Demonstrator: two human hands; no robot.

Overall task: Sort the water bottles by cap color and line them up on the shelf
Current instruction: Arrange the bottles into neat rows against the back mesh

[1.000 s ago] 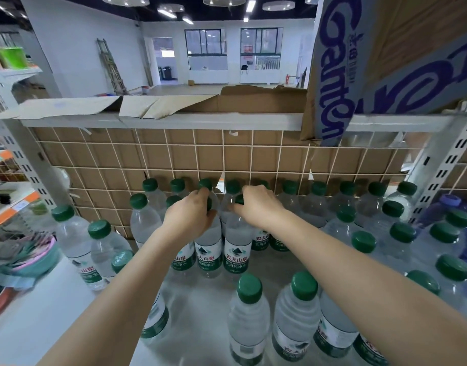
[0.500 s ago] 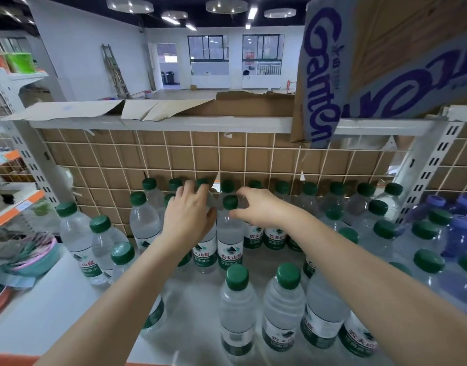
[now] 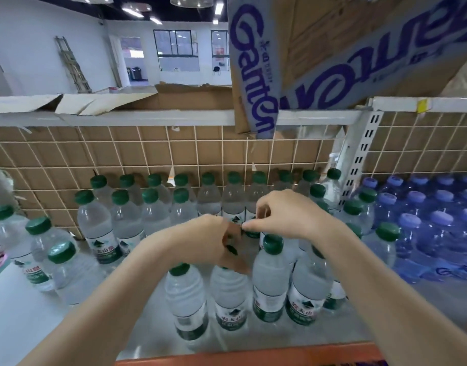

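Left hand (image 3: 200,241) blurred; fingers' state: cannot tell. Right hand (image 3: 285,215) fingers pinching green cap (image 3: 252,226), likely aligning bottle into green-capped row (image 3: 219,178) on shelf (image 3: 147,336).

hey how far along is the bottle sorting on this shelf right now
Well along. Done: green-cap bottles stand in rows along the back grid, and purple-cap bottles fill the bay on the right. In hand: the right hand pinches a green cap in the middle; the left hand is blurred beside it. Left: the loose front cluster and the stragglers at left are not yet lined up.
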